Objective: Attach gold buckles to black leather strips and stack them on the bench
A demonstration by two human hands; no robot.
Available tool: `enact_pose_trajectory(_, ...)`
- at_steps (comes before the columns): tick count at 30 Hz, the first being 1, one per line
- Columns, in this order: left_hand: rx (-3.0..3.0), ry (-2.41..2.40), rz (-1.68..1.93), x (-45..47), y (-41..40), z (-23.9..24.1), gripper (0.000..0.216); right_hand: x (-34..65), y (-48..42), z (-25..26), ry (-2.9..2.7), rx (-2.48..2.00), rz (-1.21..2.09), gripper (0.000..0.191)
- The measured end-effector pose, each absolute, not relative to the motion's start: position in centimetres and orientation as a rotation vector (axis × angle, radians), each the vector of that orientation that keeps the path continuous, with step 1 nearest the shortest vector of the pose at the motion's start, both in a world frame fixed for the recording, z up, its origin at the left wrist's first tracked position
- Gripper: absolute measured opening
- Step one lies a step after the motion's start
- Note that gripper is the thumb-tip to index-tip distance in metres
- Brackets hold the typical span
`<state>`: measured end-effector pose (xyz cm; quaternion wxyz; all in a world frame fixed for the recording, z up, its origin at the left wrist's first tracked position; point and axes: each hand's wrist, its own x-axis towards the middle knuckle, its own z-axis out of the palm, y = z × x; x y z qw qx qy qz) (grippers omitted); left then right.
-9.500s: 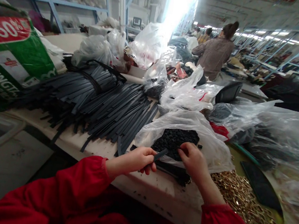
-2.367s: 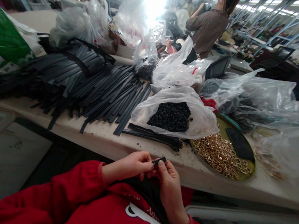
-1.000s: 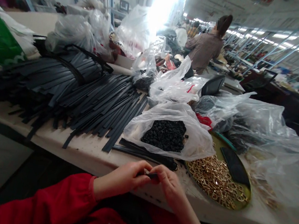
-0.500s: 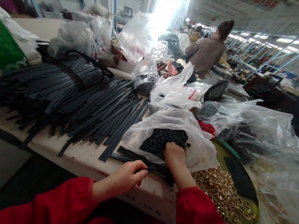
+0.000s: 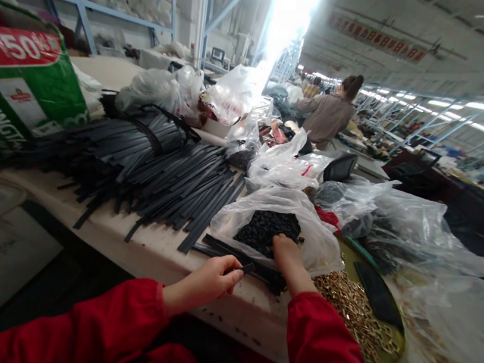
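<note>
Your left hand (image 5: pixel 216 275) pinches a short black strip (image 5: pixel 248 269) at twelve o'clock, probably to leave its end free. Your right hand (image 5: pixel 286 254) dips into black pieces (image 5: pixel 257 230) just beyond; can't tell its grip. Long strips (image 5: pixel 190 195) lie at eleven, gold links (image 5: pixel 345 298) at two, seemingly for easy reach.

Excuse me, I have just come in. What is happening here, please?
A person's left hand holds a black strip. The right hand is down at the small black pieces in an open plastic bag. Long dark strips lie left of the bag; golden metal pieces lie in a tray on its right.
</note>
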<state>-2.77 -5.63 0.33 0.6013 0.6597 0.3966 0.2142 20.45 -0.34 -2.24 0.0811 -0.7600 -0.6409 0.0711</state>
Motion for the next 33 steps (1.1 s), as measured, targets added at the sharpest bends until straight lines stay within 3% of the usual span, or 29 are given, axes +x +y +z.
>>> enact_pose_trajectory(4, 1.535, 0.932, 0.536, -3.2, -5.7, 0.9, 0.025, 21.4, -1.2, -1.2, -1.682, -2.125, 0.359, 0.006)
enact_pose_trajectory(9, 1.577, 0.917, 0.644, -2.2, -5.3, 2.2, 0.023, 19.3, -5.1, 0.0, -1.443, -1.846, 0.711, 0.039)
enact_pose_trajectory(13, 1.698, 0.892, 0.739, -1.1, -5.2, 2.4, 0.022, 15.4, -8.5, 0.0, -0.84, -1.338, 1.288, 0.034)
enact_pose_trajectory(15, 1.795, 0.938, 0.747, -1.0, -5.4, 1.9, 0.021, 14.2, -9.4, -0.2, -0.668, -1.199, 1.396, 0.031)
enact_pose_trajectory(23, 1.957, 0.973, 0.505, -1.6, -6.0, 0.5, 0.021, 14.1, -11.4, -0.7, -1.08, -1.442, 1.011, 0.024)
enact_pose_trajectory(33, 1.881, 0.834, 0.334, -1.0, -6.3, 0.2, 0.025, 14.2, -13.0, -2.8, -0.847, -1.413, 1.218, 0.024)
